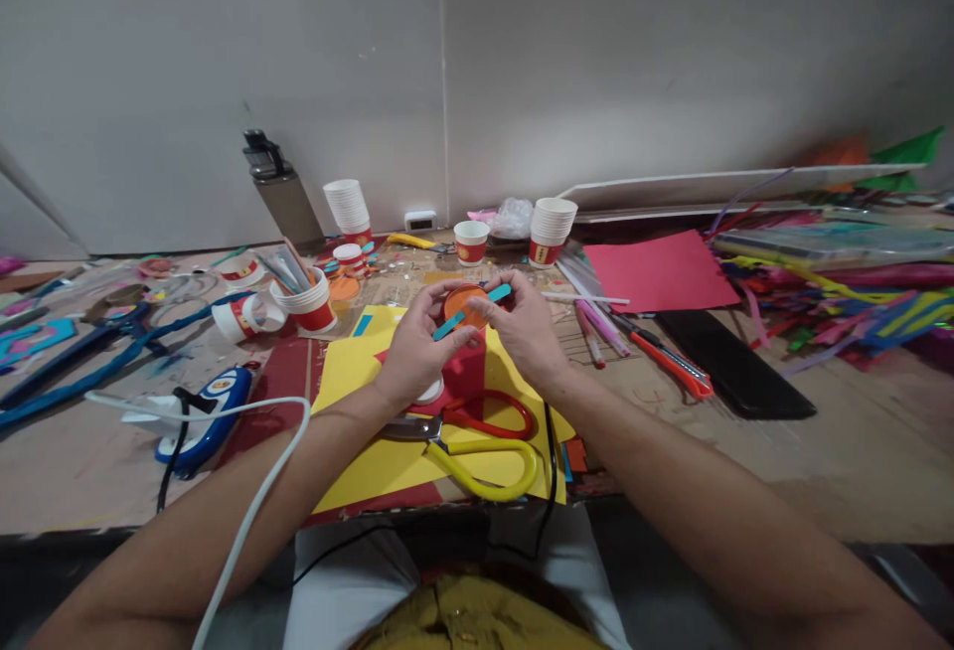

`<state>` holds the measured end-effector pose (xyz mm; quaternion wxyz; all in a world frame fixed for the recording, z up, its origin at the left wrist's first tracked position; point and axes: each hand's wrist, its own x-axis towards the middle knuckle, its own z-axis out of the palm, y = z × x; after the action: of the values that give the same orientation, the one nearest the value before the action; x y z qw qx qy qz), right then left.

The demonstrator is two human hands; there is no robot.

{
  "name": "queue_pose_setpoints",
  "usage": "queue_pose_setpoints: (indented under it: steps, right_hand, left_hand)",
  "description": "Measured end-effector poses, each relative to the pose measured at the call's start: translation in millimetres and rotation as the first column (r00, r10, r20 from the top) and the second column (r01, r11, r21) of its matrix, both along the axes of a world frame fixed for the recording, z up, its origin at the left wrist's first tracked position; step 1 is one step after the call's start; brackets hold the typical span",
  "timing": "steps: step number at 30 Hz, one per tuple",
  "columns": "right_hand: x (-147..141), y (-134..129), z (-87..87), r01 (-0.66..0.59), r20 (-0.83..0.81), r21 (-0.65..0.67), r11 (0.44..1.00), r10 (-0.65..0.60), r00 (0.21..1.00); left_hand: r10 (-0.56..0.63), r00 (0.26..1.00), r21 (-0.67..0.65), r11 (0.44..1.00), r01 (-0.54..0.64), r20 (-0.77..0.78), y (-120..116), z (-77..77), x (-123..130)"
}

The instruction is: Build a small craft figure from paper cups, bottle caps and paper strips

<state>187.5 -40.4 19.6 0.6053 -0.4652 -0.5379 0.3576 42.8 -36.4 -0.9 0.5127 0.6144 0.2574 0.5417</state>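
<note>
Both my hands grip an orange paper disc (463, 300) with a blue strip (498, 294) lying slantwise across it. My left hand (423, 334) closes on the disc's left side and the strip's lower end. On the other side, my right hand (523, 320) presses its thumb onto the disc near the strip. Beneath them lie sheets of yellow paper (350, 372) and a piece of red paper (471, 372). Large scissors (488, 451) with one red and one yellow handle rest on the paper, nearer my body. A white round thing (430, 392) shows partly below my left wrist.
Paper cups stand in stacks (553, 228) at the back. Left are a cup of tools (305, 302), a blue power strip (216, 416) and a white cable (253, 511). Right lie a utility knife (675, 362), a black phone-like slab (734, 362) and red paper (663, 272).
</note>
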Motion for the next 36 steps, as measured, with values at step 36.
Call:
queue_pose_setpoints:
  steps: [36]
  right_hand:
    - [8, 5, 2.2, -0.095, 0.165, 0.064, 0.993, 0.083, 0.983]
  left_hand:
    - [-0.023, 0.995, -0.177, 0.983, 0.040, 0.099, 10, -1.5, -6]
